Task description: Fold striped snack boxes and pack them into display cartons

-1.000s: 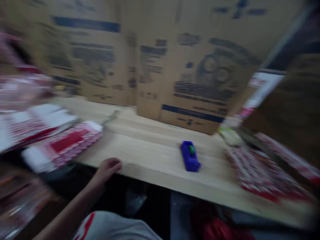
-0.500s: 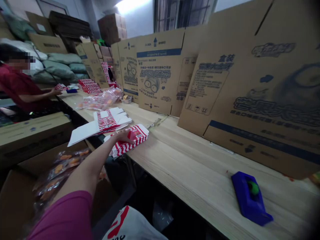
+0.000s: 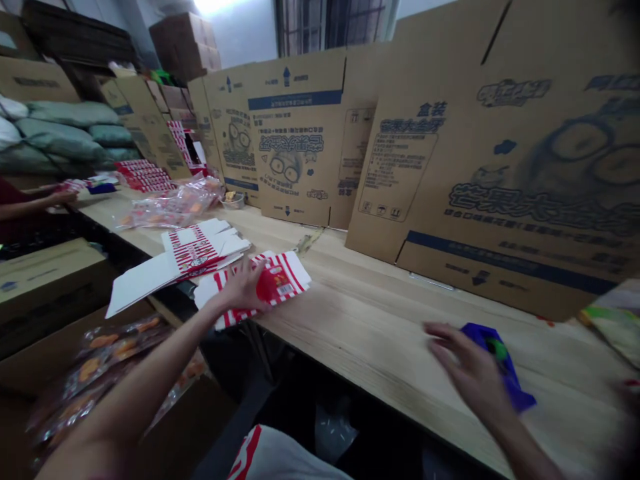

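My left hand (image 3: 243, 288) grips a red-and-white striped flattened box (image 3: 294, 275) at the table's front edge. Its fingers lie across the printed face; whether it has one box or several stacked, I cannot tell. Beside it, to the left, lie more flattened boxes (image 3: 145, 279) with white flaps and striped panels. My right hand (image 3: 467, 373), smeared a little by motion, hovers over the table at the right with fingers stretched and nothing in them. Just behind that hand sits a blue tape dispenser (image 3: 517, 393) with a green hub, partly covered by it.
Large cardboard sheets (image 3: 300, 140) stand along the back of the wooden table (image 3: 360, 320). Bagged snacks (image 3: 170, 203) and a small tub (image 3: 233, 200) lie farther left. An open carton of wrapped snacks (image 3: 115, 353) is below. A co-worker's hands (image 3: 60, 198) show at far left.
My right hand has come into view near the tape dispenser. The striped box under my left hand now shows more of its face. The view has swung to the right.
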`<state>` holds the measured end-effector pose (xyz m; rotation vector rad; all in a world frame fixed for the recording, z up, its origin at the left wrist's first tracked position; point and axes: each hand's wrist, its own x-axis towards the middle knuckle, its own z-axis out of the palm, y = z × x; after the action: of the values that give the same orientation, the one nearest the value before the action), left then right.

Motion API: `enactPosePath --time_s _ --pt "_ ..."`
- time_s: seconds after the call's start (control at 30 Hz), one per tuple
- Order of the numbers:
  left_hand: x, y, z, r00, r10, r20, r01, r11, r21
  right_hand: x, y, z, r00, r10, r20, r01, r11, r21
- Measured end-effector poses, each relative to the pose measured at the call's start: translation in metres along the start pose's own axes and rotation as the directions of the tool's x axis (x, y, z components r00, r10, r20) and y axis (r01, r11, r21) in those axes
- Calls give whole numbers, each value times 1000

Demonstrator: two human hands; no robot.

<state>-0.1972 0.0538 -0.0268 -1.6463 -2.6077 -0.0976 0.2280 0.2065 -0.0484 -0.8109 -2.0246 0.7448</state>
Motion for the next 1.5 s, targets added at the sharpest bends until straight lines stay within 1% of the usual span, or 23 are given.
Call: enactPosePath --time_s 0.03,0.07,0.1,0.13,0.2,0.23,0.3,0.37,0.47,0.53,0.63,0.73,0.87,0.9,0.97,1.07,1.17,1.33,1.43,1.47,1.5 --pt "-11 20 9 998 67 -2 -67 998 -6 6 -7 21 996 -6 94 1 998 57" --pt "-23 40 21 992 125 2 -125 992 -25 13 -13 45 979 2 203 -28 992 123" --pt "-34 60 35 985 171 17 -171 984 -43 21 -17 68 955 21 294 -72 984 163" --pt "-45 79 50 978 204 37 -201 978 -62 29 -19 90 931 64 360 -127 980 153" --pt "-62 107 78 975 213 57 -209 975 -75 41 -17 123 868 236 436 -252 968 -24" --pt "-67 117 90 976 209 58 -204 976 -72 45 -13 134 836 317 447 -297 948 -116" --pt "-74 127 107 980 195 46 -192 979 -65 46 -4 145 789 429 441 -355 903 -244" --pt "-76 130 114 980 196 31 -194 979 -61 44 1 150 763 482 431 -397 875 -276" --pt "-74 128 114 978 208 9 -207 977 -43 44 0 158 712 545 443 -465 839 -283" --pt "-73 127 115 979 206 -7 -206 978 -21 49 -3 163 690 580 433 -504 815 -287" --pt "-71 127 118 978 207 -23 -207 978 0 56 -8 166 673 624 397 -549 781 -298" --pt "-70 128 121 976 215 -37 -215 977 7 57 -15 168 665 629 403 -557 777 -293" --pt "-70 130 120 975 216 -50 -217 976 -12 53 -22 172 690 634 349 -541 772 -333" --pt "-70 130 120 976 211 -48 -212 977 -17 53 -22 172 689 643 334 -548 764 -341" --pt "-70 130 119 978 206 -41 -207 978 -19 55 -21 171 668 668 328 -578 743 -337" --pt "-70 131 118 977 208 -39 -208 978 -5 58 -18 166 631 693 348 -638 719 -276" --pt "-72 133 116 977 211 -43 -211 977 14 60 -20 162 618 688 380 -685 709 -168" --pt "-74 137 108 969 242 -41 -242 970 -6 60 -31 160 612 620 490 -723 690 30" --pt "-75 133 92 968 243 -69 -247 967 -60 57 -40 149 619 567 543 -727 676 122" --pt "-75 129 84 969 235 -79 -242 966 -92 53 -43 142 650 553 521 -710 686 158" --pt "-76 125 75 971 222 -85 -231 964 -132 48 -45 134 714 536 450 -668 714 209"
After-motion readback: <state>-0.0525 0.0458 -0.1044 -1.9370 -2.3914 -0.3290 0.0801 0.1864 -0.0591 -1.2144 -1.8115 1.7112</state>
